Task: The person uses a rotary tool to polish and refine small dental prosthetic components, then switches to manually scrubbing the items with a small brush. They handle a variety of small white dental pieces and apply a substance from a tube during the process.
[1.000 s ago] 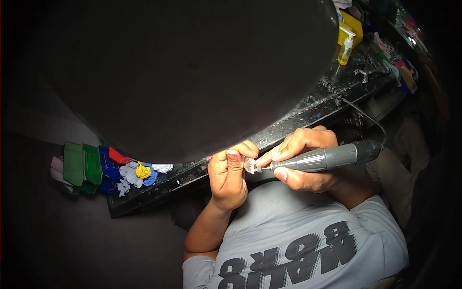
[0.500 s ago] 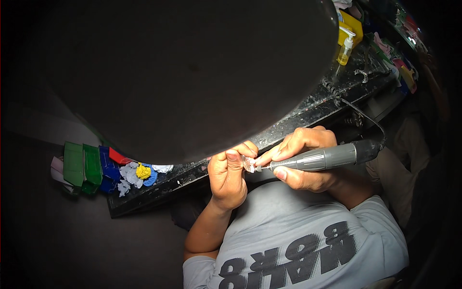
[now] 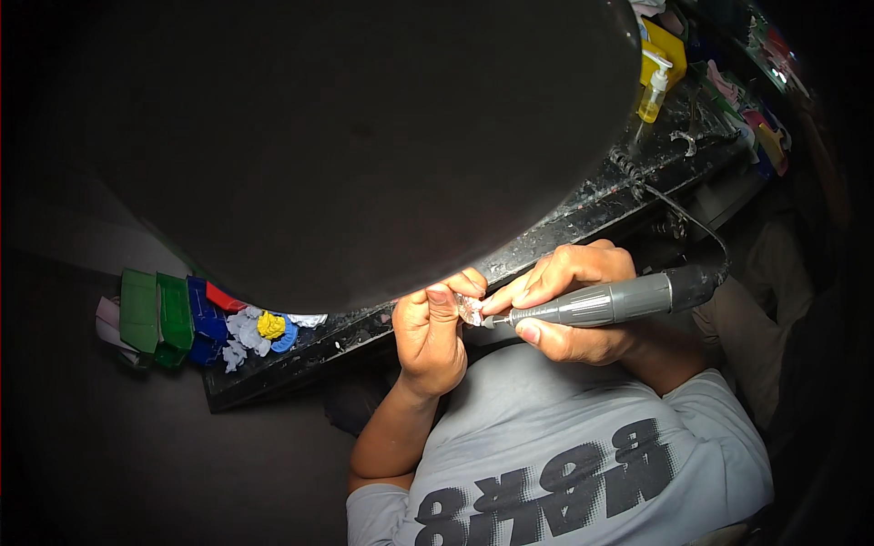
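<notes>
My left hand (image 3: 430, 338) pinches a small pale piece (image 3: 471, 310) between thumb and fingertips, just in front of the black bench edge (image 3: 300, 350). My right hand (image 3: 572, 293) grips a grey rotary handpiece (image 3: 612, 301) like a pen, its tip touching the small piece. The handpiece's dark cable (image 3: 703, 235) curls up from its rear end onto the bench. Both hands are close together above my grey printed shirt (image 3: 564, 455).
A large dark rounded shape (image 3: 364, 136) hides most of the bench. At the left stand green boxes (image 3: 155, 314) and blue boxes (image 3: 205, 318) with a yellow lump (image 3: 270, 325) and pale casts (image 3: 242, 335). A pump bottle (image 3: 652, 91) and yellow box (image 3: 666, 44) stand at the upper right.
</notes>
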A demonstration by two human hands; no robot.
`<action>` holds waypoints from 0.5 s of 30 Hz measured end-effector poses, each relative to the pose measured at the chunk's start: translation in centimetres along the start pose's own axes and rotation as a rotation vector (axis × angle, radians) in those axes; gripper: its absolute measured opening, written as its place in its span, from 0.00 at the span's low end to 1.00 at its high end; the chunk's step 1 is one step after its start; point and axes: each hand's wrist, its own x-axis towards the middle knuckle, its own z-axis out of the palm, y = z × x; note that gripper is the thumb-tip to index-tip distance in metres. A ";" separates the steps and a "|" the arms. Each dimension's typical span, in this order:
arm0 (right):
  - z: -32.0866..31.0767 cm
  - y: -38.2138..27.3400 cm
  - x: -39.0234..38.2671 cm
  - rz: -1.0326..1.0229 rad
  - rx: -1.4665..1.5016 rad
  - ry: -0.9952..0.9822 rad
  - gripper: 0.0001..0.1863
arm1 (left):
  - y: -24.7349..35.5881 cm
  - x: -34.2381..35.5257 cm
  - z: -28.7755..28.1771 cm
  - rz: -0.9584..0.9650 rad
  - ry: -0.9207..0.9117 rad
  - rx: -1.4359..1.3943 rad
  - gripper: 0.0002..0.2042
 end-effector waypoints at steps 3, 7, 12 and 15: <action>0.0 0.0 -0.1 0.020 0.013 0.007 0.09 | 0.0 0.0 0.0 0.004 -0.005 -0.002 0.16; -0.2 0.1 -0.1 0.018 0.011 0.003 0.09 | 0.0 0.2 0.0 0.018 -0.018 -0.001 0.16; 0.0 -0.1 0.0 0.002 0.005 0.008 0.09 | -0.1 0.1 -0.1 0.019 -0.015 0.005 0.16; 0.0 0.0 0.0 0.009 0.004 0.004 0.09 | -0.1 0.2 -0.1 0.016 -0.011 0.003 0.16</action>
